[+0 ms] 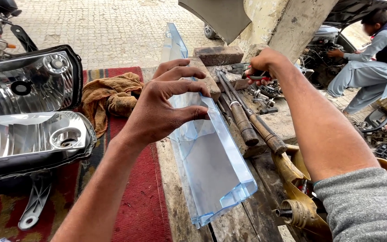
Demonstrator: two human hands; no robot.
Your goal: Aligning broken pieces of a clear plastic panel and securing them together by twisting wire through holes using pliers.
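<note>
Fingers [189, 85] of the left hand [162, 107] pinch the clear plastic tray's [211, 166] rim.

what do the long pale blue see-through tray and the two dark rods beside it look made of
Long pale blue see-through tray: probably clear plastic, glossy; the wooden bench shows through its thin walls. Two dark rods: likely steel, dull and grimy, possibly rusted. The left hand grips the tray's rim.

2 chrome headlight housings [27, 112] lie at the left on a red patterned rug [139, 201], with a crumpled brown rag [108, 98] just beyond them. A brick [218, 54] sits far on the wooden table [247, 219], beside 2 long rusty metal rods [247, 121]. At far right a person [372, 58] crouches by a car's open engine bay [319, 62].
</note>
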